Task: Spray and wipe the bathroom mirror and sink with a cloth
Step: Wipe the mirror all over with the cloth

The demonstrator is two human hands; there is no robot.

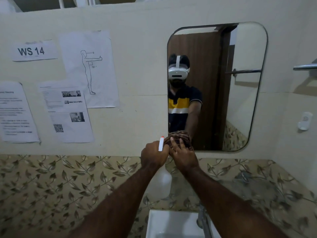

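Observation:
A rounded wall mirror (240, 100) hangs ahead and reflects a person in a headset. My right hand (184, 156) presses a brown striped cloth (180, 137) against the mirror's bottom left corner. Beside it, my left hand (153, 156) grips a white spray bottle (164, 179) whose orange-tipped nozzle (161, 143) points up. The bottle's body hangs below the hand. A white sink (164, 224) lies at the bottom of the view, under my forearms.
A metal tap (203, 220) stands at the sink's right side. Printed sheets (89, 69) are taped to the wall on the left. A towel bar (305, 66) and a white holder (305, 121) are fixed to the right of the mirror. Leaf-patterned tiles (51, 186) cover the lower wall.

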